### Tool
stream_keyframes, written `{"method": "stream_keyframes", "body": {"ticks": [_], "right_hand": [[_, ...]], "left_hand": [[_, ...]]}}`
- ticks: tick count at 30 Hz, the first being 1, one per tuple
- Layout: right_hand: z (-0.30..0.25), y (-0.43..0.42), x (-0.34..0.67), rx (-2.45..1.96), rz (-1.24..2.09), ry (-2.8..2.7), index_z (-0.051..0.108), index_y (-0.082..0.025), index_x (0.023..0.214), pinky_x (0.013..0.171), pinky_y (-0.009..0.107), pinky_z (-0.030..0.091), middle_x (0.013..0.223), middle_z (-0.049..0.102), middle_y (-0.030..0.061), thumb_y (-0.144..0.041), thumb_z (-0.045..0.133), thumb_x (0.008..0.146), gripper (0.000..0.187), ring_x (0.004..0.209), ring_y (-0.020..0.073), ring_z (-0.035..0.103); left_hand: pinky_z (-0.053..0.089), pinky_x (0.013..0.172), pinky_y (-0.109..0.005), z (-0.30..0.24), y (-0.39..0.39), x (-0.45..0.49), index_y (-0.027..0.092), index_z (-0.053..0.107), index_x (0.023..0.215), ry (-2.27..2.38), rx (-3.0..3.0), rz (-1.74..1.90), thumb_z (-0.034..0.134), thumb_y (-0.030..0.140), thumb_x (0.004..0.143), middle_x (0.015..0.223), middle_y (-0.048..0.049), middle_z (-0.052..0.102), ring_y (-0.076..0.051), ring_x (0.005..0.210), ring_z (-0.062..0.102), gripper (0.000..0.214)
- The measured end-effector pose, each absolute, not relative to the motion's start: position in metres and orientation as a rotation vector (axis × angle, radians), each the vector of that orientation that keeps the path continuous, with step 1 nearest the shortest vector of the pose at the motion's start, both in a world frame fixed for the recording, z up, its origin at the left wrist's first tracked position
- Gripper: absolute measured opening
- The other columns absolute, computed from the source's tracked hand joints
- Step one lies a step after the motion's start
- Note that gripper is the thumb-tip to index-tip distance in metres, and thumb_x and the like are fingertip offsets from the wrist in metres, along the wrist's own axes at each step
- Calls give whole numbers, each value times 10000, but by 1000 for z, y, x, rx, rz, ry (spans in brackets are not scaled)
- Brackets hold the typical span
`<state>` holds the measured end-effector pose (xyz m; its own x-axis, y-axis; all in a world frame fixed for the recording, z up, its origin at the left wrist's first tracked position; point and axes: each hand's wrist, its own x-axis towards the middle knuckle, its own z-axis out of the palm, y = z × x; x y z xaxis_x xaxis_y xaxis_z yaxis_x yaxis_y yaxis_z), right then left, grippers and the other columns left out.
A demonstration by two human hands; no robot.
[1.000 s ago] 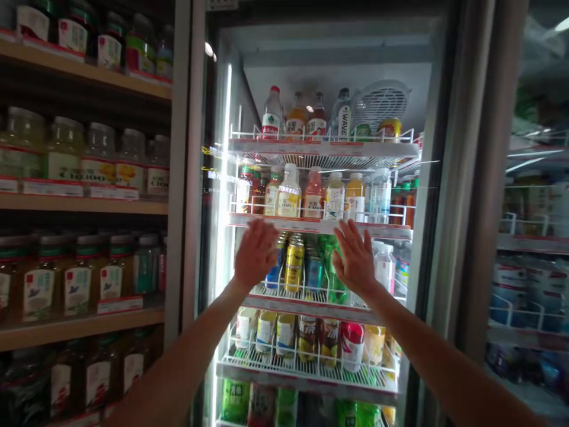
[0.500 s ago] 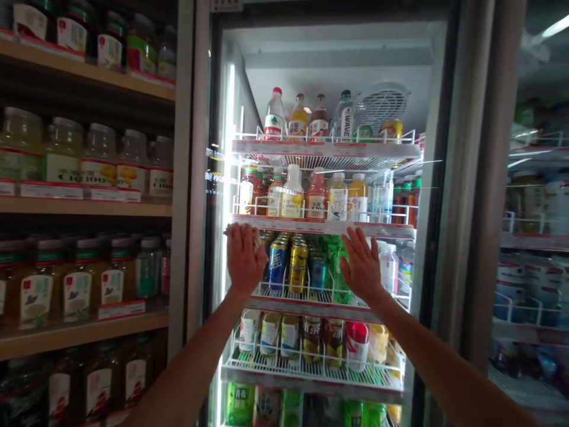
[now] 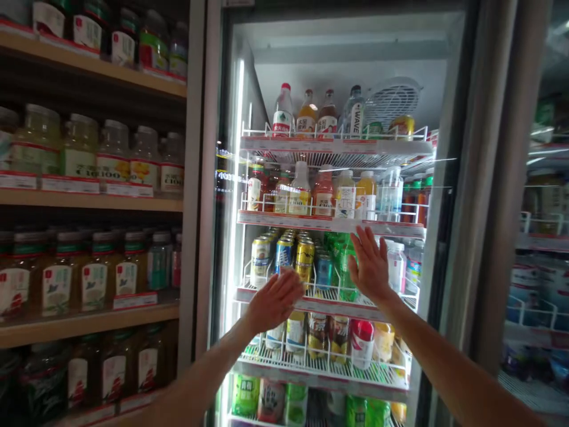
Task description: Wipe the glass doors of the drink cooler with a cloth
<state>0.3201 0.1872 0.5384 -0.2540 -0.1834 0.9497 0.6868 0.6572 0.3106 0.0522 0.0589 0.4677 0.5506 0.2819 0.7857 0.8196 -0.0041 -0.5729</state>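
Note:
My left hand (image 3: 276, 301) lies flat against the glass door of a drinks fridge, in front of the can shelf's lower rail. It presses a crumpled pale cloth, now almost wholly hidden behind the palm. My right hand (image 3: 370, 264) rests on the same glass further right, fingers spread, holding nothing. Behind the pane, near my left hand, stand a blue can (image 3: 283, 254) and a gold can (image 3: 304, 260). Green bottles (image 3: 347, 267) show beside my right hand.
A metal door frame (image 3: 478, 196) borders the glass on the right. To the left, wooden shelves (image 3: 102, 198) carry jars and bottles. Another fridge (image 3: 540, 240) stands at the far right. Bottles fill the upper racks (image 3: 333, 145) behind the glass.
My left hand has moved right and down across the glass, and its fingers now slant to the right. The cloth went from showing to nearly hidden. My right hand stays at about the same spot.

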Motion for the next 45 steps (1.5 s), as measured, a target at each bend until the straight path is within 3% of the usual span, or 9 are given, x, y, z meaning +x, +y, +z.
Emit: {"method": "stream_keyframes", "body": {"ticks": [6, 12, 17, 22, 28, 32, 34, 40, 45], "right_hand": [[537, 189, 322, -416, -880, -1652, 67, -245, 1484, 1137, 476, 197, 1510, 286, 60, -198, 428, 891, 696, 1400, 235, 238], [539, 190, 324, -406, -890, -1647, 110, -229, 1481, 1140, 478, 185, 1501, 306, 75, -209, 436, 892, 673, 1398, 235, 246], [544, 190, 330, -338, -929, -1671, 146, -203, 1476, 1143, 470, 186, 1460, 380, 101, -193, 435, 888, 655, 1391, 220, 266], [550, 190, 333, -316, -927, -1662, 167, -200, 1472, 1148, 457, 183, 1447, 404, 94, -192, 416, 892, 631, 1391, 204, 267], [579, 191, 338, -339, -933, -1567, 155, -216, 1475, 1139, 458, 193, 1455, 394, 86, -223, 407, 902, 625, 1397, 212, 251], [598, 190, 336, -345, -954, -1552, 163, -219, 1472, 1133, 463, 200, 1463, 381, 80, -245, 386, 911, 604, 1398, 219, 249], [604, 191, 340, -348, -970, -1549, 177, -211, 1468, 1128, 465, 207, 1453, 397, 87, -240, 385, 909, 597, 1395, 221, 256], [616, 199, 365, -375, -978, -1512, 202, -211, 1461, 1125, 475, 218, 1429, 429, 91, -221, 395, 907, 587, 1390, 224, 269], [624, 207, 367, -364, -953, -1520, 154, -232, 1472, 1128, 485, 219, 1455, 394, 69, -220, 382, 908, 609, 1389, 228, 271]], "left_hand": [[255, 1111, -526, 457, 43, 18, 178, 115, 1463, -1221, -1127, -939, 432, 246, 879, 1538, -133, 118, -301, 1412, 120, 667], [362, 1070, -428, 475, 52, 27, 237, 231, 1436, -1033, -1462, -680, 423, 299, 888, 1497, -72, 291, -258, 1388, 236, 584], [236, 1113, -548, 499, 58, 34, 131, 142, 1454, -1135, -1098, -1050, 411, 245, 884, 1533, -162, 121, -317, 1415, 90, 640], [322, 1092, -466, 527, 70, 49, 176, 227, 1437, -965, -1505, -658, 430, 295, 869, 1477, -117, 321, -273, 1400, 197, 615], [228, 1105, -587, 606, 89, 59, 82, 237, 1415, -1119, -1027, -1183, 361, 325, 891, 1493, -210, 228, -333, 1405, 135, 590], [283, 1123, -469, 618, 110, 107, 174, 335, 1374, -921, -1439, -780, 386, 350, 873, 1457, -96, 363, -246, 1395, 217, 533], [291, 1123, -444, 626, 111, 111, 171, 394, 1334, -854, -1500, -685, 401, 349, 865, 1431, -96, 402, -237, 1387, 244, 502], [240, 1099, -583, 679, 102, 72, 36, 357, 1335, -1101, -934, -1291, 387, 356, 873, 1431, -245, 328, -350, 1380, 216, 563], [251, 1129, -496, 683, 125, 116, 106, 338, 1365, -977, -1271, -934, 415, 369, 855, 1462, -154, 330, -287, 1397, 197, 580]]}}
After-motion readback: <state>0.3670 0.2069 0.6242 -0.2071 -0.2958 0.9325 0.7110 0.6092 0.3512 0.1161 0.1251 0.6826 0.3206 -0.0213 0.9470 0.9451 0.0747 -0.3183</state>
